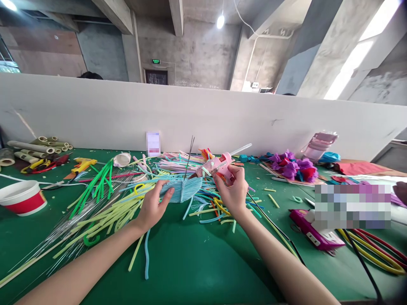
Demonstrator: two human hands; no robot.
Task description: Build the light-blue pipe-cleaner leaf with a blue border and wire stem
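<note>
Grey concrete walls (206, 55) and beams (176, 17) — a lit bulb (220, 21) hanging — rise behind a pale partition (203, 112).

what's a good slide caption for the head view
Left hand holding a flat blue piece, right hand a pink glue gun, over a cluttered table.

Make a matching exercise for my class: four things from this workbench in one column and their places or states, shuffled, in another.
Column one
1. Light-blue leaf-shaped fuzzy piece
2. Pink plastic glue gun
3. White paper cup with a red band
4. Hollow greenish bamboo tubes

Column two
A. Standing upright near the picture's left edge
B. Held in the right hand
C. Stacked lying by the white partition
D. Held in the left hand

Pairs: 1-D, 2-B, 3-A, 4-C
</note>
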